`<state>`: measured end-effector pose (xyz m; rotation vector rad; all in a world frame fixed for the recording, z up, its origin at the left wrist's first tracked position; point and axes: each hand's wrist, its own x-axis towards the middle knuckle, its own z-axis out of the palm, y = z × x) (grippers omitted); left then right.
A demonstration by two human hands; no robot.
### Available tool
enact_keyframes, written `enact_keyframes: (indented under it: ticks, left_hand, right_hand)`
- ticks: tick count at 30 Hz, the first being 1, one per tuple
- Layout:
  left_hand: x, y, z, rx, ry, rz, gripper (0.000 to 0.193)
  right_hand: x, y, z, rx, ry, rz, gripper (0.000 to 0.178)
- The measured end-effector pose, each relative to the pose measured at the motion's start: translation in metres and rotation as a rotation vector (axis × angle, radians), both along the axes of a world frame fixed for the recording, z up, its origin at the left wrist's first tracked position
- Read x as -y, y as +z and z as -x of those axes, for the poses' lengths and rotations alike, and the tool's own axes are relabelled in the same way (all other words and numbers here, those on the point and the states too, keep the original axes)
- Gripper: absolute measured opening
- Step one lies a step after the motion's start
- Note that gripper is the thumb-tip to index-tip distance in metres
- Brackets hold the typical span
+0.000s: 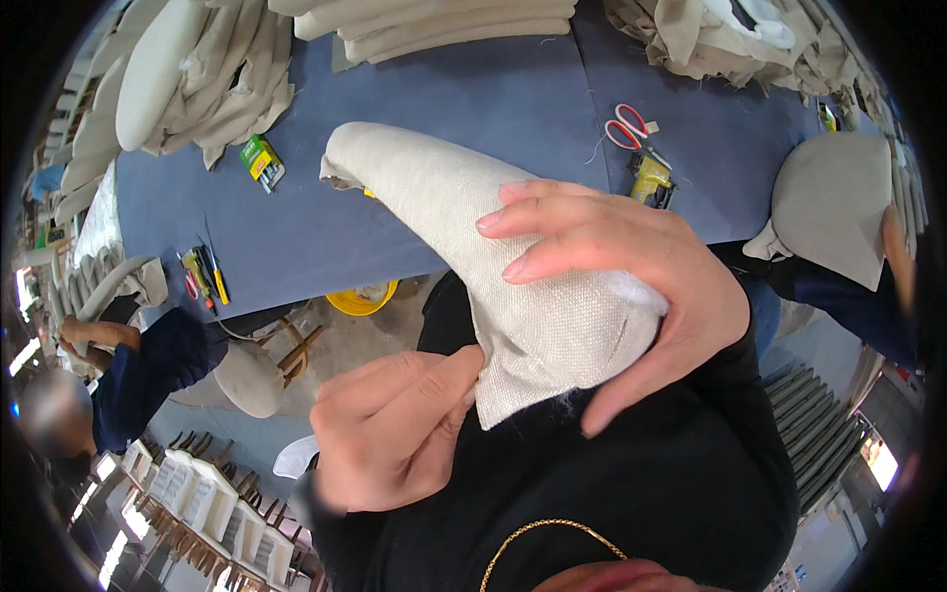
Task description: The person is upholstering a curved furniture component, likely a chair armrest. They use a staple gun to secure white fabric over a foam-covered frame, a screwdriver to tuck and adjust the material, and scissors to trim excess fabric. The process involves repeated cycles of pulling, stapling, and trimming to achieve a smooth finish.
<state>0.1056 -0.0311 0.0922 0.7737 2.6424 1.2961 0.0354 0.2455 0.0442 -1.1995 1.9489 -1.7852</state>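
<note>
A beige fabric-covered cushion panel (444,187) slants from the blue table toward my chest, its near end tilted up. White padding shows at its right edge by my right palm. My left hand (395,424) pinches the fabric at the panel's lower left edge, fingertips pressed together. Over the panel's near right part lies my right hand (641,266), its fingers spread flat on the cloth and the thumb apart below the edge. The panel's underside is hidden from view.
Red-handled scissors (628,128) and a yellow-green staple gun (651,180) lie right of the panel. A green box (261,161) sits at left. Stacked cushions (434,30) line the far side. A yellow bucket (363,299) stands below. Co-workers are at both sides.
</note>
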Motion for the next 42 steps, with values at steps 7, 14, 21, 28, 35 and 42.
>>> enact_keyframes:
  ticks: [7,14,21,28,35,42]
  left_hand:
    - [-0.002,0.004,-0.003,-0.013,-0.022,0.020,0.042]
    - [0.009,0.001,-0.001,0.172,0.010,-0.044,0.021]
    - [0.021,-0.007,0.001,0.338,0.018,-0.155,0.015]
    - [-0.001,-0.001,-0.011,0.149,0.112,-0.067,0.017]
    - [-0.002,-0.001,-0.010,0.170,0.102,-0.072,0.019]
    - [0.007,-0.006,-0.001,0.209,0.088,-0.158,0.014]
  right_hand:
    - [0.013,0.000,-0.009,0.036,-0.047,-0.051,0.077]
    - [0.007,-0.005,-0.009,0.046,-0.055,0.005,0.077]
    - [0.002,-0.008,-0.013,0.055,-0.085,0.011,0.078]
    - [0.010,-0.004,-0.016,0.074,-0.086,-0.011,0.074]
    - [0.009,-0.002,-0.016,0.062,-0.055,-0.025,0.074]
    - [0.007,-0.009,-0.013,0.056,-0.085,0.059,0.074]
